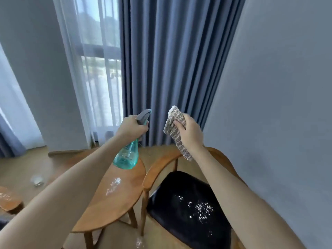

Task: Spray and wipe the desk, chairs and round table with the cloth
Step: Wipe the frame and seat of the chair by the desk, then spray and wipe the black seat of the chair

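Speckled grey, the cloth (177, 131) is gripped by the right hand (190, 133); the left hand (132, 128) grips a teal spray bottle (127, 155), hiding its trigger.

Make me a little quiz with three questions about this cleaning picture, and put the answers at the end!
1. True or false: the left hand holds the spray bottle.
2. What does the right hand grip? A) a sponge B) the cloth C) a brush
3. Fill in the gap: shiny droplets lie on the round table and on the chair's black ____.

Key
1. True. Its fingers curl round the bottle's neck and trigger.
2. B. The speckled cloth is bunched in that hand, raised above the chair.
3. Seat. The droplets glint on the seat, not yet wiped.
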`<state>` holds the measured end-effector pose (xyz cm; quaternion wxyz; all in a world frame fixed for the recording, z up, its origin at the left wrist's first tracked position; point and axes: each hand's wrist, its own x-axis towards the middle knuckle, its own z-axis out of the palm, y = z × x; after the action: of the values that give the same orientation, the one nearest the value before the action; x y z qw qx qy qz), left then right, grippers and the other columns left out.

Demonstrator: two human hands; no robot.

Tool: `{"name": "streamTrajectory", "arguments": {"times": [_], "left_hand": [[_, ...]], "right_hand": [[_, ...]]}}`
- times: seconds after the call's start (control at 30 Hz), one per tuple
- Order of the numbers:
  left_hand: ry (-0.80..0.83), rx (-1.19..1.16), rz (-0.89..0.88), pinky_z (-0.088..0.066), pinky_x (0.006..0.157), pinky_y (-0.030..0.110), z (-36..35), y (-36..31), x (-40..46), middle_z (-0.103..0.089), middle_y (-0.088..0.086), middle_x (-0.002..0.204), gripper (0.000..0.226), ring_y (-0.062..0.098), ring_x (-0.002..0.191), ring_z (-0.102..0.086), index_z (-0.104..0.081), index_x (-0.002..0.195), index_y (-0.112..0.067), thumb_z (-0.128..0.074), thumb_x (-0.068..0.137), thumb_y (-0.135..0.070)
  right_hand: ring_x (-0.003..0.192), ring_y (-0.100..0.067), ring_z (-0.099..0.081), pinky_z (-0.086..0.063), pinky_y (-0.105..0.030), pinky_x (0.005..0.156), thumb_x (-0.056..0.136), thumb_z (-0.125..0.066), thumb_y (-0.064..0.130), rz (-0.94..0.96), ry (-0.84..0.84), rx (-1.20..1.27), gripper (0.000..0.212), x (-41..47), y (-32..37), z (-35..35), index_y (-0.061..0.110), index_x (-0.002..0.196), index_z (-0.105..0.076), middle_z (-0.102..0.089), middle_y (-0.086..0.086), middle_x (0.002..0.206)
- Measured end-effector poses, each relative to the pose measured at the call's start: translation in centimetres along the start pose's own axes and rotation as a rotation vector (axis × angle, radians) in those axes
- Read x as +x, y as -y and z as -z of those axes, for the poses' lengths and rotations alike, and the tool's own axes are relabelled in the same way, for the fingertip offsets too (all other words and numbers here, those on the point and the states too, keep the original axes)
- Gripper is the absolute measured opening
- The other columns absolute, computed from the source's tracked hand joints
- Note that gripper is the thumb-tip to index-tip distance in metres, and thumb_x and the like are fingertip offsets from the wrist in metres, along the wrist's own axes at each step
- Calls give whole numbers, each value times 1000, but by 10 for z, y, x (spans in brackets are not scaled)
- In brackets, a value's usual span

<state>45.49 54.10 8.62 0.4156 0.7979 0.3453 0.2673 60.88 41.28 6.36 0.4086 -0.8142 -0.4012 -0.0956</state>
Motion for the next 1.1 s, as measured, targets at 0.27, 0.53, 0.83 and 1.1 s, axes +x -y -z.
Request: {"name": "streamTrajectory", "arguments": {"times": [0.27, 0.53, 0.83, 1.1], "left_hand": [[225, -45, -49, -55, 62, 31, -90, -23, -18, -70, 13, 83, 26, 21, 57, -62, -68, 98, -6, -56, 76, -11], [358, 68, -19, -49, 50, 30, -160, -20, -38, -60, 5, 65, 4, 12, 44, -55, -62, 79, -9, -59, 79, -10], [604, 141, 117, -56, 66, 41, -225, 56, -63, -59, 3, 70, 10, 20, 47, -62, -59, 85, -6, -56, 75, -9], [744, 228, 99, -56, 69, 40, -276, 105, -25, -65, 4, 81, 14, 17, 50, -66, -61, 94, -12, -57, 81, -10]], "right_hand": [[91, -17, -60, -42, -28, 67, 97, -48, 40, -111, -147, -123, 34, -19, -69, 69, 17, 121, -55, -63, 2, 106], [95, -17, -61, -45, -29, 70, 97, -45, 42, -254, -95, -184, 40, -57, -148, 82, 16, 127, -52, -62, 1, 110], [116, -21, -55, -45, -33, 81, 98, -44, 43, -402, 24, -206, 49, -107, -212, 44, 14, 139, -43, -54, -1, 133], [107, -20, -56, -50, -39, 80, 99, -42, 43, -595, 91, -271, 49, -148, -264, -12, 16, 139, -41, -54, 1, 129]]}}
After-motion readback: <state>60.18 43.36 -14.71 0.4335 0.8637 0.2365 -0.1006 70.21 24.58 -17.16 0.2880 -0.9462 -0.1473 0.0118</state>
